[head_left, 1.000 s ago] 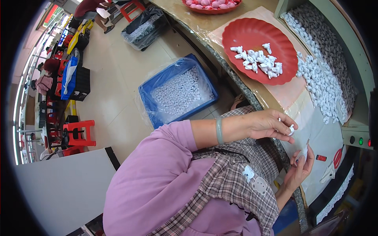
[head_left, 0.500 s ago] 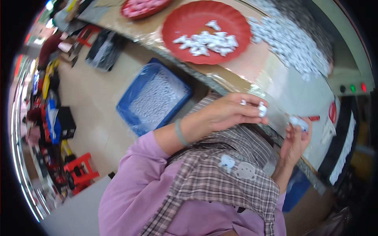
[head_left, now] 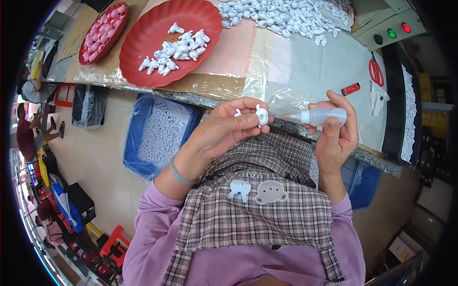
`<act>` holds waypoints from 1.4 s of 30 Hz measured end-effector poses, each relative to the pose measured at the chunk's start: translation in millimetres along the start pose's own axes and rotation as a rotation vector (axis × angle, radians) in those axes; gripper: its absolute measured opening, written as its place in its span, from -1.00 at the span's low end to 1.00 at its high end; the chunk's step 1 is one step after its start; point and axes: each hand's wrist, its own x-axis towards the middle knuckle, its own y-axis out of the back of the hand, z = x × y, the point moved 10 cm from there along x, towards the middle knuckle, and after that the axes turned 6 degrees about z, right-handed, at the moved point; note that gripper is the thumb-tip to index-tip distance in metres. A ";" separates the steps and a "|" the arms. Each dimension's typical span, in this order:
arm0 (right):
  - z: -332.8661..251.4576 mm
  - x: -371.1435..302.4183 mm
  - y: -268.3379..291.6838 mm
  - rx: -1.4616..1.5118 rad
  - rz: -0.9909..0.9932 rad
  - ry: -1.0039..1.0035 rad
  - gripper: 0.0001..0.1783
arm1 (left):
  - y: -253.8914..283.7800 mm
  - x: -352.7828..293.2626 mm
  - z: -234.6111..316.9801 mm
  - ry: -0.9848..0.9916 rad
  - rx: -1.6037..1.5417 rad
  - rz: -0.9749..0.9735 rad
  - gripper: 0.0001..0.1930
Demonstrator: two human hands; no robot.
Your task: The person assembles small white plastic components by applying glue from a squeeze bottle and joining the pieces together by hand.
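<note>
Between the thumb and fingers of my left hand (head_left: 217, 127) is a small white rabbit-shaped piece (head_left: 262, 116). A second small white piece (head_left: 238, 113) shows among the same fingers. My right hand (head_left: 337, 138) is closed round a small translucent squeeze bottle (head_left: 327, 116), lying level with its thin nozzle pointing left. The nozzle tip comes close to the piece; whether it touches I cannot tell. Both hands are raised over my lap at the table's front edge. Several white rabbit-shaped pieces (head_left: 180, 49) lie in a scalloped red plate (head_left: 140, 45) at the far left.
A red dish (head_left: 119, 29) of pink pieces stands left of the plate. Loose white pieces (head_left: 286, 18) spread over the table's back. Red-handled scissors (head_left: 376, 72) and a red lighter-like object (head_left: 350, 89) lie at right. A blue bin (head_left: 131, 143) of white pieces stands below the table.
The view has swung to the right. My right hand has turned the bottle level, its nozzle now facing the white piece, which stays in my left hand.
</note>
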 end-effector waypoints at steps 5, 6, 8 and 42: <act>-9.0 -4.5 -3.5 -0.001 -0.053 0.086 -0.56 | -0.8 -0.3 -0.3 -0.012 0.025 0.002 -0.71; -10.6 -5.3 -4.2 -0.033 -0.058 0.099 -0.57 | 0.1 -0.1 0.1 -0.018 0.010 0.004 -0.71; -12.3 -6.4 -4.8 -0.075 -0.069 0.088 -0.51 | 2.1 0.4 -0.7 -0.008 0.008 0.018 -0.71; -13.9 -10.9 -10.6 -0.183 -0.132 0.152 -0.53 | 3.7 -0.6 -7.4 0.030 0.001 -0.009 -0.77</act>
